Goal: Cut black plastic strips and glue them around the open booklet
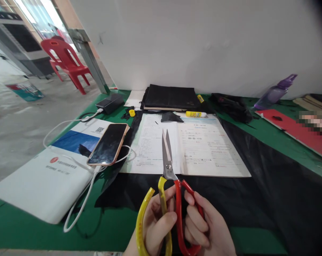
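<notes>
A pair of scissors (168,156) with one yellow and one red handle points away from me, its blades slightly parted. My left hand (158,224) has its fingers through and around the yellow handle. Around the red handle, my right hand (203,220) is closed, fingers curled. The blades hover over or lie on an open book (211,149) with printed pages; I cannot tell whether they touch it. Under the book spreads black sheet material (198,195). A black scrap (172,117) and a yellow glue stick (195,114) rest at the book's top edge.
Left of the book, a phone (109,144) with a white cable (83,202) lies on a white-and-blue booklet (51,177). Behind stand a black-covered stack (171,96) and a purple bottle (274,93). A red board (296,133) lies right. A red chair (66,60) stands beyond the table.
</notes>
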Motion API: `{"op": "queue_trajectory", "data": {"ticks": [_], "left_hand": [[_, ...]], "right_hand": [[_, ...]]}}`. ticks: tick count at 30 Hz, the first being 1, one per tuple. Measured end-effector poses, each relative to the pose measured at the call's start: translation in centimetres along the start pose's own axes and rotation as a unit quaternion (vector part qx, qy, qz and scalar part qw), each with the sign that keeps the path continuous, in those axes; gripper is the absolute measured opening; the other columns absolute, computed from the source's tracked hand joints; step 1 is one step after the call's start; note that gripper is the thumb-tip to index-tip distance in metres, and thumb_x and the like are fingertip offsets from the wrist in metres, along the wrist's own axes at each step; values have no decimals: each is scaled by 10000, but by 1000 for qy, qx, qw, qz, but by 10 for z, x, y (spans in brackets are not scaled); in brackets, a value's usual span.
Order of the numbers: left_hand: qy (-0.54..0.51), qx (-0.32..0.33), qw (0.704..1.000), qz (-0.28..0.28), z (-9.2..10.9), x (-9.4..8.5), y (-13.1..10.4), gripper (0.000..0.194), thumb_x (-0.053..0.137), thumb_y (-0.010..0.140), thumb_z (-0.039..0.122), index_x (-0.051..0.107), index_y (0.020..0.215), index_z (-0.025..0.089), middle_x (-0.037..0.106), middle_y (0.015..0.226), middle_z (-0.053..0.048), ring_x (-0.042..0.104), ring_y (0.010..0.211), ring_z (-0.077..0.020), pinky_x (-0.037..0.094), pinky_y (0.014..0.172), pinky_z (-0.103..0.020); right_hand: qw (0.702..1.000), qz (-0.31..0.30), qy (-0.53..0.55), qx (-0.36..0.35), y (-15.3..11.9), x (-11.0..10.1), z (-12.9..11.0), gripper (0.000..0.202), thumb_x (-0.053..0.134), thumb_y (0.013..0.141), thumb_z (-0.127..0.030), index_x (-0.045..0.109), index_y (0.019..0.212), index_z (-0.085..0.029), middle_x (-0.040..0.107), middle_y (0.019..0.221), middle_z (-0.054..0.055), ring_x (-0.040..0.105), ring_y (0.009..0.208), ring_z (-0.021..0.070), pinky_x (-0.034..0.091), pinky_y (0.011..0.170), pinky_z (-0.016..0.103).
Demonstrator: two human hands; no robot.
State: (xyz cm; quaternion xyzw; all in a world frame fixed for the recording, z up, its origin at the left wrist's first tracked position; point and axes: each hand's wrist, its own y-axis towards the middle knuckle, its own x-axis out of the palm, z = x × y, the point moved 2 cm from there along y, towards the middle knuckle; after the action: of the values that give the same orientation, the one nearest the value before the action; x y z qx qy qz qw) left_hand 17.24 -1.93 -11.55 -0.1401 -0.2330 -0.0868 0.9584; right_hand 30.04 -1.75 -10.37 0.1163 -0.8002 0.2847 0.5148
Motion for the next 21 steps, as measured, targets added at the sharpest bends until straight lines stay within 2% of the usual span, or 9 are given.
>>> {"op": "queue_trajectory", "data": {"ticks": [2,6,9,11,13,16,18,21], "left_hand": [[-44,-11,999,-11,4,5,1,422,757,683,371,722,1090,266,556,678,2,492,618,-118,442,600,-223],[-107,-32,993,-30,9,8,2,367,718,664,253,751,1029,261,404,548,45,331,484,-53,329,487,-167],[-122,-27,992,-5,9,7,1,424,708,661,213,734,1084,229,455,557,39,382,494,-57,344,499,-166],[-122,-33,992,11,10,8,0,383,694,716,263,729,1095,215,580,647,-1,500,569,-100,432,579,-208],[-116,-40,992,4,12,12,0,340,625,817,396,728,1084,212,680,823,-57,607,730,-177,497,735,-300],[-100,-25,994,-33,15,17,1,498,472,891,579,710,1105,197,706,990,-99,641,940,-260,461,935,-410],[-74,-17,996,-51,17,16,0,551,424,905,600,693,1129,175,706,1026,-114,631,1018,-287,428,993,-447],[12,-29,998,-58,20,7,-4,499,366,938,523,681,1160,205,719,1010,-95,625,1066,-294,435,999,-470]], "right_hand": [[1000,-3,7,0,-1,0,-1,246,617,864,-396,613,784,-163,242,381,-140,134,295,4,214,360,150],[1000,4,11,-1,-1,1,-2,241,659,829,-387,622,770,-156,224,380,-144,125,297,1,204,358,154],[1000,15,-3,-3,0,4,-2,245,652,833,-386,617,763,-155,238,389,-139,139,303,0,201,360,153],[1000,19,-18,-12,1,6,-1,247,634,847,-386,613,766,-154,260,397,-133,156,308,0,199,363,152],[998,13,-40,-37,1,8,0,253,609,868,-390,611,775,-154,279,400,-127,178,306,0,192,364,151],[993,8,-85,-84,0,11,1,286,556,904,-414,604,789,-157,304,393,-119,208,298,4,175,361,153],[988,15,-116,-103,-4,12,1,308,535,917,-434,595,793,-158,325,397,-114,227,297,6,174,362,154],[984,20,-142,-104,-10,13,3,314,540,913,-458,580,814,-163,348,414,-113,266,300,12,181,360,156]]}}
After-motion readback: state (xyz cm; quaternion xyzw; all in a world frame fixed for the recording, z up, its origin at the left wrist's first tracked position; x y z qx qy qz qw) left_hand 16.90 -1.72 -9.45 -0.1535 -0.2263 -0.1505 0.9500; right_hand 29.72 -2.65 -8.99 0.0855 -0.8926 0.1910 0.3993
